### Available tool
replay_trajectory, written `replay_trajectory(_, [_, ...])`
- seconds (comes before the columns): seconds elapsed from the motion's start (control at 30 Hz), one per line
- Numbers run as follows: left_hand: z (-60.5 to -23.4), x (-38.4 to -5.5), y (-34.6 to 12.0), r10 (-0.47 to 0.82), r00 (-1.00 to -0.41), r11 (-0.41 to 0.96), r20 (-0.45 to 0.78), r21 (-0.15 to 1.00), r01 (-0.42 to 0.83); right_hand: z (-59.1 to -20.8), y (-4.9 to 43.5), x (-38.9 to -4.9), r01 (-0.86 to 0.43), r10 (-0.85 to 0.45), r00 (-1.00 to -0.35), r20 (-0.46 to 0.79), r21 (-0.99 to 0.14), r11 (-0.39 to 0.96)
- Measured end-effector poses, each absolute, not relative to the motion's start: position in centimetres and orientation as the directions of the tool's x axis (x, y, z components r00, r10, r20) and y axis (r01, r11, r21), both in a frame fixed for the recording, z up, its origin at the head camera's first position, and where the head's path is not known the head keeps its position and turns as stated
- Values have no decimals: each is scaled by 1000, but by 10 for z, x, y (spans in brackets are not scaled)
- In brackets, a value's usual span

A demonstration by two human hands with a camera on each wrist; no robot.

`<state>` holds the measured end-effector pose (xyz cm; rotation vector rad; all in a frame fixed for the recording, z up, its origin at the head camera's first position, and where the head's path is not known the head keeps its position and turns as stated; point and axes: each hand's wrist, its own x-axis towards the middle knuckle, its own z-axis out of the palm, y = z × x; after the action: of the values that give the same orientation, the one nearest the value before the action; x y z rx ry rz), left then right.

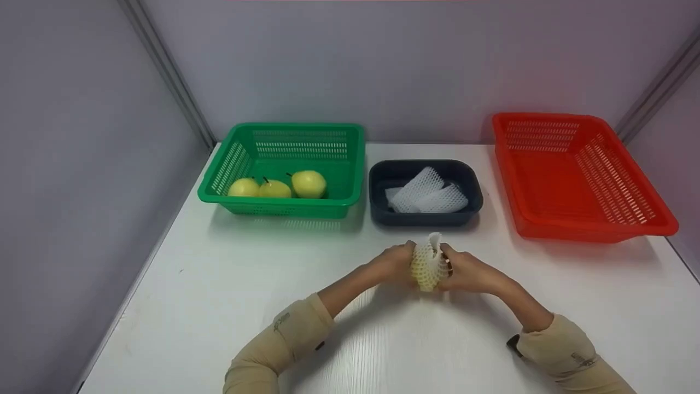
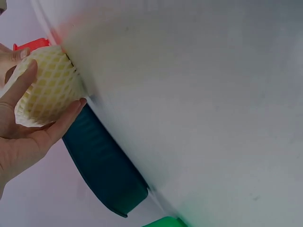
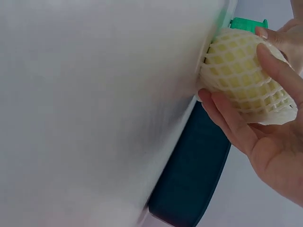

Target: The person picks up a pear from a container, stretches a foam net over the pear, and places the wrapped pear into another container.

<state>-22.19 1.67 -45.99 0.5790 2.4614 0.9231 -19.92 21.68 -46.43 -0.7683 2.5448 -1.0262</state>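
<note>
Operator: List the layout, largest item first.

Technician: A flat white table (image 1: 219, 306) spans the lower frame. A red, rectangular, slotted plastic basket (image 1: 547, 186) stands at the upper right; a green, rectangular, slotted plastic basket (image 1: 298, 150) stands left of upper centre. Between them sits a dark, rounded-corner plastic tub (image 1: 424, 219).

Operator: State of the hands?

Technician: The left hand (image 1: 396, 262) and right hand (image 1: 467, 271) both grasp one round yellow pear in a white foam-mesh sleeve (image 1: 429, 268), just below the tub, right of frame centre. Three bare yellow pears (image 1: 309, 184) lie in the green basket; loose white foam-mesh sleeves (image 1: 418, 191) lie in the tub.

Operator: Which step is in hand?

Technician: Judged from the mesh covering much of the fruit, with a loose end rising at the top, sleeve fitting is in hand and nearly complete.

Operator: Next move requirement?

Technician: Likely: support the fruit with one hand, draw the mesh even with the other. Avoid tearing the foam.
</note>
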Motion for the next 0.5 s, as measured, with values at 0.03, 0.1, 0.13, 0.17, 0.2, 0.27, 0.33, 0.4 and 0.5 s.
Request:
replay_trajectory(0.03, [-459,-223,16,523,-814,679,-254,701,217,-463,217,-200,-361,-569,-820,-63,-714,600])
replay_trajectory(0.1, [-456,-226,13,556,-804,673,-211,682,287,-460,218,-202,-347,-563,-825,-56,-736,581])
replay_trajectory(0.13, [-455,-227,11,558,-805,650,-202,709,273,-458,218,-203,-338,-560,-827,-50,-751,567])
replay_trajectory(0.17, [-453,-228,9,555,-810,626,-193,738,253,-456,219,-204,-327,-557,-829,-45,-769,549])
replay_trajectory(0.2, [-451,-229,7,553,-813,593,-184,772,229,-454,219,-206,-312,-550,-834,-41,-787,532])
replay_trajectory(0.27, [-448,-232,3,538,-826,511,-167,844,162,-448,219,-209,-277,-524,-851,-35,-819,503])
replay_trajectory(0.33, [-443,-235,-1,517,-842,410,-152,908,88,-442,219,-212,-223,-490,-871,-40,-855,467])
replay_trajectory(0.4, [-438,-238,-3,497,-857,297,-135,955,21,-435,219,-214,-164,-444,-894,-57,-881,443])
replay_trajectory(0.5, [-429,-241,-4,450,-886,163,-111,986,-41,-423,216,-217,-81,-376,-923,-87,-909,408])
